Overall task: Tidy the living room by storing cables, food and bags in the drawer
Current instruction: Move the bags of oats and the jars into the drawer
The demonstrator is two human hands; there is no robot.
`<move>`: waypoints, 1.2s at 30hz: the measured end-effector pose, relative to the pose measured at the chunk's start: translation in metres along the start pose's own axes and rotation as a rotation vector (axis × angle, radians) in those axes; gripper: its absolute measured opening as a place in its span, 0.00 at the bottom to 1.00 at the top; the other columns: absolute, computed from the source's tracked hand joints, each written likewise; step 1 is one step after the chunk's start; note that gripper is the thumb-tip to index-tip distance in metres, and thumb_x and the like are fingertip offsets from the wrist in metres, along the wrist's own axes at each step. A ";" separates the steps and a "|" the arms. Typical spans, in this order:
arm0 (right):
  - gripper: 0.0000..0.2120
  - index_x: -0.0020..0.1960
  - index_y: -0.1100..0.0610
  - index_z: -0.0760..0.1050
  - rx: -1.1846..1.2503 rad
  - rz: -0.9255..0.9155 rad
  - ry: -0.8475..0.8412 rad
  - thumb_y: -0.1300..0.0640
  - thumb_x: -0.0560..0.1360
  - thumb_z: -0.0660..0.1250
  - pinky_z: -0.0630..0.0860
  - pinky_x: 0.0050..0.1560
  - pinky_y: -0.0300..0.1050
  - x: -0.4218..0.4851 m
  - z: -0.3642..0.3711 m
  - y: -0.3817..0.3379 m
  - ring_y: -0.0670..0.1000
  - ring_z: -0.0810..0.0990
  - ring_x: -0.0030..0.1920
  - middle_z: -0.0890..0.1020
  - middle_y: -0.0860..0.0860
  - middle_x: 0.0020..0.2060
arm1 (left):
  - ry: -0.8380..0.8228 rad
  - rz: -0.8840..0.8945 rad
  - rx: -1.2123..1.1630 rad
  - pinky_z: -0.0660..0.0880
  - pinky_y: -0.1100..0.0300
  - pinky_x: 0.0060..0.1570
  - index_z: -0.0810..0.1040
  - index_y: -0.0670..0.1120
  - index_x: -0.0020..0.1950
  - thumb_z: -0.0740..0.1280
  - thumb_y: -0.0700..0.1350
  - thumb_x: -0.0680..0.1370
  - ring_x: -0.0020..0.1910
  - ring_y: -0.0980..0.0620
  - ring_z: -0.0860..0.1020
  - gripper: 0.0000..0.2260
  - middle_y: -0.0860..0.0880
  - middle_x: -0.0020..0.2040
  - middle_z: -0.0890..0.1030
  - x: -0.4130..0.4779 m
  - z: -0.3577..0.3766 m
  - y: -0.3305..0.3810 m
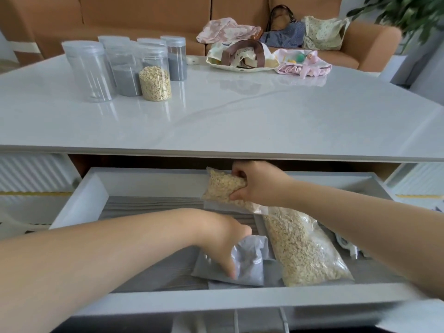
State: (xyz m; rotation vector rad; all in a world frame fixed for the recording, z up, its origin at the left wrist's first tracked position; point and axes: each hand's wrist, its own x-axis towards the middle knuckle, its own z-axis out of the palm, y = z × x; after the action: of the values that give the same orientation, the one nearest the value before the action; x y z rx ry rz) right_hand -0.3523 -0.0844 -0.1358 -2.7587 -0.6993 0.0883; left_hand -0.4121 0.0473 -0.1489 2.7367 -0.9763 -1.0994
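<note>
head view: right hand point(254, 185) grips a soft oat bag point(219, 187), left hand point(219, 239) pinches a limp grey pouch point(251, 265); both likely light, shifty, so hold mid-body.

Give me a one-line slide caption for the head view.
Right hand grips an oat bag, left hand a grey bag, in the open drawer; jars on the table.

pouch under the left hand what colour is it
Plain grey; the left hand holds the pouch in the drawer, seen in the head view.
</note>
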 end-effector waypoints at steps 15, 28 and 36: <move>0.11 0.56 0.53 0.73 -0.328 -0.010 -0.143 0.49 0.78 0.63 0.74 0.45 0.44 0.004 0.020 0.007 0.55 0.77 0.50 0.79 0.51 0.50 | -0.086 -0.130 0.278 0.72 0.57 0.39 0.75 0.43 0.63 0.68 0.59 0.74 0.47 0.47 0.76 0.25 0.47 0.52 0.79 -0.013 -0.014 -0.007; 0.26 0.50 0.61 0.79 -0.188 -0.017 -0.804 0.38 0.68 0.70 0.76 0.40 0.42 -0.036 0.025 -0.018 0.52 0.79 0.38 0.83 0.55 0.41 | -0.379 -0.332 -0.541 0.80 0.64 0.40 0.76 0.31 0.55 0.67 0.47 0.78 0.38 0.50 0.82 0.18 0.33 0.56 0.79 0.005 -0.004 -0.050; 0.07 0.45 0.62 0.74 0.520 0.322 -0.866 0.59 0.74 0.70 0.70 0.23 0.36 -0.030 0.029 -0.012 0.45 0.71 0.21 0.76 0.49 0.22 | -0.246 -0.313 -0.880 0.81 0.59 0.41 0.78 0.40 0.54 0.66 0.48 0.78 0.42 0.48 0.83 0.12 0.44 0.46 0.83 -0.015 -0.020 -0.071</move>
State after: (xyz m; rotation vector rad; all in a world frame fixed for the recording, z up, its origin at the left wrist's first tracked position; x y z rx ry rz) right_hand -0.3884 -0.0807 -0.1599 -2.2090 -0.3123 1.3684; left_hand -0.3693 0.1095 -0.1428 2.0681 0.0045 -1.4693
